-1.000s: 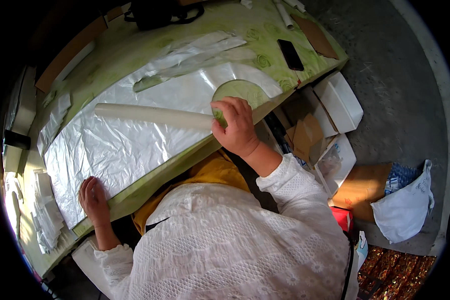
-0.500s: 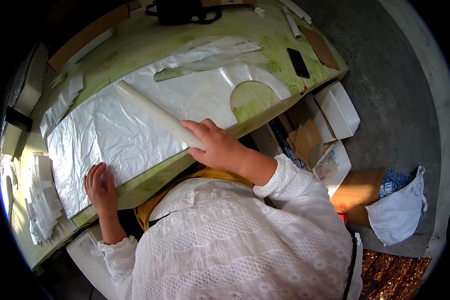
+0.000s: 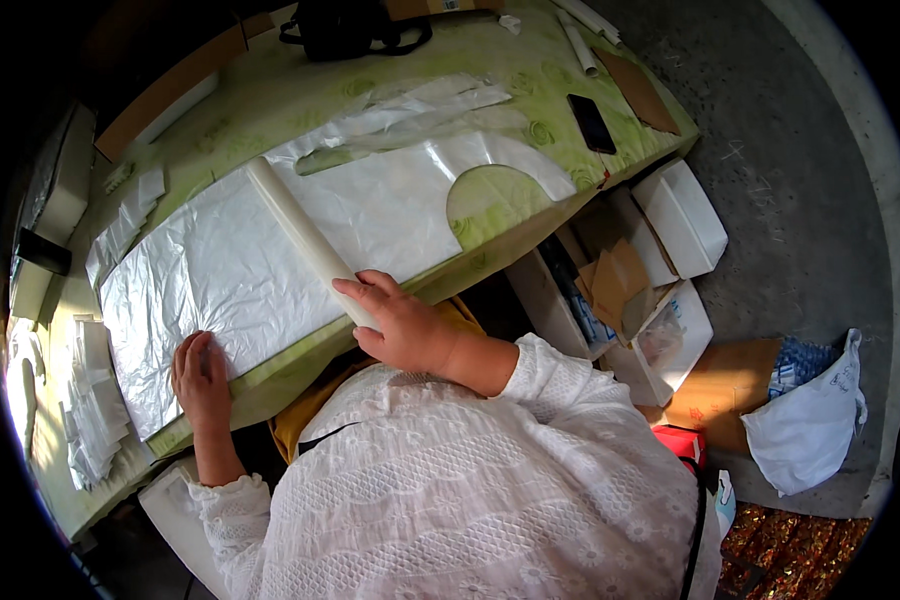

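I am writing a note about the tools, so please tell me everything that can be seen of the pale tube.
The pale tube is long, straight, round and smooth, off-white all along; whether plastic or card, I cannot tell. It slants across the silvery plastic sheet, its far end pointing away and left. The right hand grips its near end, hiding part of it. No marks show on it.

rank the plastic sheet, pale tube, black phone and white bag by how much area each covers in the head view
1. plastic sheet
2. white bag
3. pale tube
4. black phone
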The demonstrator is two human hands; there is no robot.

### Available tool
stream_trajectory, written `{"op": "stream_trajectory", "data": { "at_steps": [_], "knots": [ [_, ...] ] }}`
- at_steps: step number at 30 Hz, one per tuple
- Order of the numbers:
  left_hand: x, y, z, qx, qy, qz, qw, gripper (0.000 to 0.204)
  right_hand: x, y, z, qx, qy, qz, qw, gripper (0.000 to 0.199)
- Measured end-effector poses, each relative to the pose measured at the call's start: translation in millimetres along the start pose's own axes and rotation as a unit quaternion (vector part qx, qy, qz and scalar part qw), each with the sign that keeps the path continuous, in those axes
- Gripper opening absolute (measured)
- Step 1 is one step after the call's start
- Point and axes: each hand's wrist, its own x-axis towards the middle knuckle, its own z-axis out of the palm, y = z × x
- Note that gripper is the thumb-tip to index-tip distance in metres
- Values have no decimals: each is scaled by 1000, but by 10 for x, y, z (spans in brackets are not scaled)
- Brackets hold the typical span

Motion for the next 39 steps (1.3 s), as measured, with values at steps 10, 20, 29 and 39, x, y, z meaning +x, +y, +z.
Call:
{"op": "stream_trajectory", "data": {
  "at_steps": [10,20,29,39],
  "knots": [
    [-56,-69,59,13,22,33,999,20,287,1103,-1361,-111,329,81,934,52],
    [-53,-96,82,-14,-3,-34,999,19,334,2724,-3184,-356,450,292,765,84],
    [-89,-75,62,-16,-7,-46,999,19,525,2738,-3467,-316,377,381,783,99],
    [-100,-159,83,3,-15,-41,999,21,380,3063,-3817,-279,309,375,828,110]
  ]
}}
